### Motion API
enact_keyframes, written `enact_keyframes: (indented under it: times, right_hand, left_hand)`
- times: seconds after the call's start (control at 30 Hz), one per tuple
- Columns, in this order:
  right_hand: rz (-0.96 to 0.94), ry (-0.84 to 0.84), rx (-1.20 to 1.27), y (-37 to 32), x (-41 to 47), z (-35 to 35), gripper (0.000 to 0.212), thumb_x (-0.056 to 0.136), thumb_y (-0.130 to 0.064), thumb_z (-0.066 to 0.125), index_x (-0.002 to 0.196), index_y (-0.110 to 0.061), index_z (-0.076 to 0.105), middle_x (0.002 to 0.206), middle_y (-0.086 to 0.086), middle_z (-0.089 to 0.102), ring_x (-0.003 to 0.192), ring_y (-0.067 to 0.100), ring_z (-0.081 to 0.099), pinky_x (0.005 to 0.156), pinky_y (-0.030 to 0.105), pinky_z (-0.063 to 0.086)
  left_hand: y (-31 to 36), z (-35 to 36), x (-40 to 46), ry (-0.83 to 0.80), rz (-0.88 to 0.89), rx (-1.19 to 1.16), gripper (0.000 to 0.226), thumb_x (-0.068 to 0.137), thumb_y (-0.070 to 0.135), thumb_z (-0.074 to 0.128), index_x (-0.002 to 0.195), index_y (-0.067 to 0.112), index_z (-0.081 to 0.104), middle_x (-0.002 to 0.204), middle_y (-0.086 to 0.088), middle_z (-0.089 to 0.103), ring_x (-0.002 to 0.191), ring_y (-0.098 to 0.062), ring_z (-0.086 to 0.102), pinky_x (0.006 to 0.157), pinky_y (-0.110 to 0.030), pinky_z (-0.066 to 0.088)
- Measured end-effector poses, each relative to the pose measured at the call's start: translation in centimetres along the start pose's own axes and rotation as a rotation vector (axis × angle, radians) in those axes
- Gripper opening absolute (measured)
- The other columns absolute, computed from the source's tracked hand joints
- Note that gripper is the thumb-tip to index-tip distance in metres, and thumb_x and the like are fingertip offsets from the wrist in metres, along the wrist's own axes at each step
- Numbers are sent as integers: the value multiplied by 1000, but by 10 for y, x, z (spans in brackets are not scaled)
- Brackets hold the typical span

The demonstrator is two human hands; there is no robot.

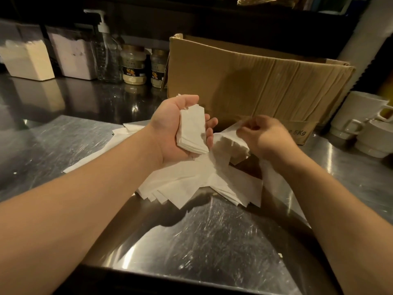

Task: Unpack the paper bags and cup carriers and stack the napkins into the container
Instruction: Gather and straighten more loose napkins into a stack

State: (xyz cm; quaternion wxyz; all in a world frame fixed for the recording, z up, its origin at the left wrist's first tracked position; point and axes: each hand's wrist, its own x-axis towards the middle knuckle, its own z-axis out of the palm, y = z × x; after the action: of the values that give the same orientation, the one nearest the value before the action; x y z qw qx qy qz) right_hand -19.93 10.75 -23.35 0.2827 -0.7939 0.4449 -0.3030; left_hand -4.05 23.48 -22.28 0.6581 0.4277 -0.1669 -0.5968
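Head view: right hand [268,136] grip perhaps hidden.

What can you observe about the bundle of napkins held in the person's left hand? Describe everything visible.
The bundle of napkins is a small, neat stack of white folded paper, edges roughly aligned. It stands tilted in the left hand, whose palm faces up with fingers curled around it, above the loose napkins on the steel counter.
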Motion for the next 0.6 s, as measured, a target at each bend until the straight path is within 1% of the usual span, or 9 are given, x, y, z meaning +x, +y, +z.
enact_keyframes:
  times: [0.07,0.17,0.27,0.33,0.37,0.4,0.47,0.5,0.6]
  right_hand:
    - [78,-94,-191,7,6,3,13,94,-36,61,95,-24,65,92,-3,67,83,18,63,63,29,46]
    - [85,-102,-353,18,12,6,35,86,-53,53,93,-21,67,96,4,69,101,32,62,85,39,54]
    - [155,-126,-265,32,20,8,59,64,-68,50,101,-26,67,100,3,71,104,32,62,91,45,55]
    - [202,-162,-165,44,28,13,66,55,-72,56,105,-31,64,103,2,71,104,29,64,92,47,55]
    - [209,-160,-104,40,25,12,65,56,-72,62,106,-31,64,102,2,73,102,27,67,91,46,56]
    - [198,-158,-34,31,18,10,58,61,-67,68,105,-29,66,99,2,75,98,25,70,89,45,58]
    - [182,-146,63,20,9,6,31,78,-43,75,100,-21,73,94,4,76,90,23,72,86,41,59]
    - [185,-136,83,19,9,5,23,83,-33,74,99,-16,75,94,6,76,90,24,72,85,39,58]
    - [179,-140,97,18,5,5,17,87,-26,73,97,-12,75,95,7,75,92,25,71,82,36,57]
  left_hand:
    - [-2,1,1,35,-10,5,41,93,45,58,118,13,63,93,-10,70,78,-21,61,70,-32,53]
    - [-4,2,2,70,-27,16,44,92,45,59,124,14,63,92,-10,72,80,-21,62,69,-31,54]
    - [-4,3,3,86,-40,36,47,92,46,59,127,15,63,92,-10,73,80,-21,63,71,-31,54]
    - [-4,3,3,90,-44,43,47,92,46,59,127,15,63,91,-10,73,79,-21,63,70,-31,54]
    - [-4,3,3,91,-44,46,47,92,46,59,126,15,63,91,-10,73,79,-21,63,70,-31,54]
    - [-5,3,3,90,-44,48,46,92,46,60,126,15,64,90,-10,73,79,-21,63,70,-32,54]
    - [-5,3,3,86,-44,52,45,91,46,60,125,15,64,89,-10,73,79,-21,63,69,-32,54]
    - [-4,3,3,85,-44,53,45,91,46,60,124,15,64,89,-9,74,78,-21,63,69,-32,54]
    - [-4,3,3,86,-45,57,45,91,45,60,124,15,64,88,-9,74,78,-21,63,69,-31,54]
